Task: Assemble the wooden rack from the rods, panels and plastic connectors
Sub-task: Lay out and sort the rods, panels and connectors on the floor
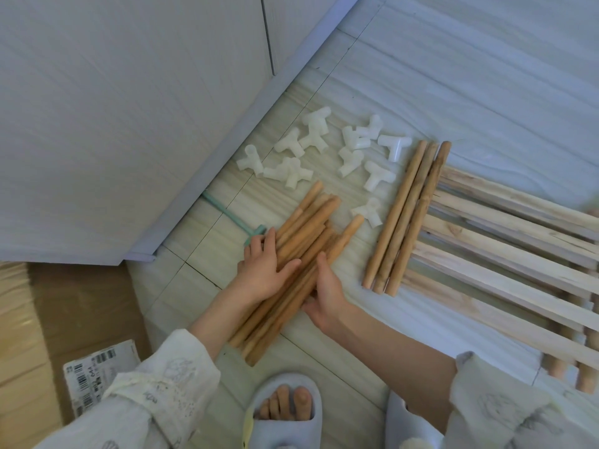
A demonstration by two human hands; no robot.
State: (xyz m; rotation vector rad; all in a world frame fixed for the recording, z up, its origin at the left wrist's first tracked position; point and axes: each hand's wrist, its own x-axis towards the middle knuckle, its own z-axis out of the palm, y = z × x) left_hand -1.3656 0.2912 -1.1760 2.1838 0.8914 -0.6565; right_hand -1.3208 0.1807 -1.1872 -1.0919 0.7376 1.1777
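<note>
A bundle of several wooden rods [304,228] lies slantwise on the tiled floor in the middle. My left hand [264,265] rests flat on top of the bundle with fingers straight. My right hand [325,291] cups the bundle's right side, its fingers curled under the rods. Three more rods [406,215] lie side by side to the right. Slatted wooden panels [505,254] are stacked at the far right. Several white plastic connectors [324,150] are scattered on the floor beyond the rods.
A teal plastic mallet [231,220] lies left of the bundle by the white cabinet [129,124]. An opened cardboard box [64,335] with a label sits at lower left. My slippered foot [285,406] is at the bottom centre.
</note>
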